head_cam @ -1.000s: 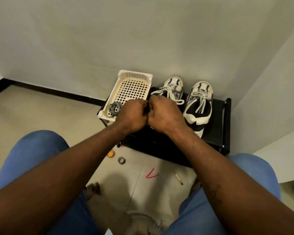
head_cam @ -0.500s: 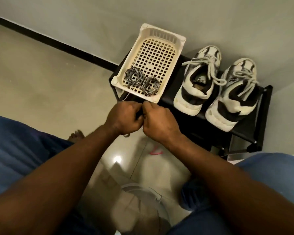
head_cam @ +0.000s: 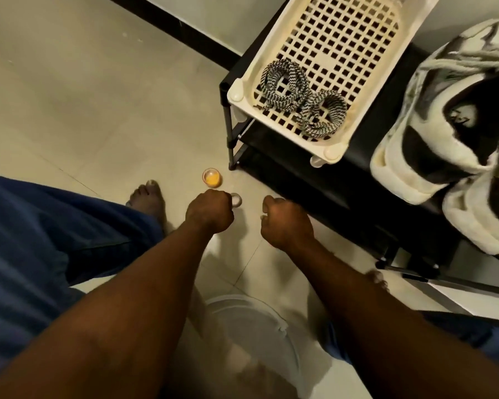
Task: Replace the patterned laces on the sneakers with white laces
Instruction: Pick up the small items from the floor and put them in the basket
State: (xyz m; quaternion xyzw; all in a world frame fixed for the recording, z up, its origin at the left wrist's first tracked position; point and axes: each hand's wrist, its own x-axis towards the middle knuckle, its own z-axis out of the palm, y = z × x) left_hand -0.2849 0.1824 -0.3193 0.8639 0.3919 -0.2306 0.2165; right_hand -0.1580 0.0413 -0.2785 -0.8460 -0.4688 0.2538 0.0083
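Two coiled black-and-white patterned laces [head_cam: 303, 102] lie in the near corner of a cream plastic basket [head_cam: 386, 33] on a black rack [head_cam: 366, 180]. Beside the basket stand two black-and-white sneakers: the nearer-left sneaker [head_cam: 444, 122] has white laces across its top, and the other sneaker [head_cam: 478, 214] is cut off by the frame's edge. My left hand [head_cam: 209, 211] and my right hand [head_cam: 285, 223] hang over the floor in front of the rack, a hand's width apart. Both are curled into fists with nothing visible in them.
On the tiled floor, a small orange-filled cup [head_cam: 211, 177] and a little ring [head_cam: 236, 200] lie just beyond my left hand. A white round lid-like object [head_cam: 251, 326] sits below my arms. My bare foot [head_cam: 149, 198] and blue trousers [head_cam: 26, 254] are at the left.
My hands were joined at the rack's front edge; they have parted and dropped lower over the floor. The view has tilted down and left.
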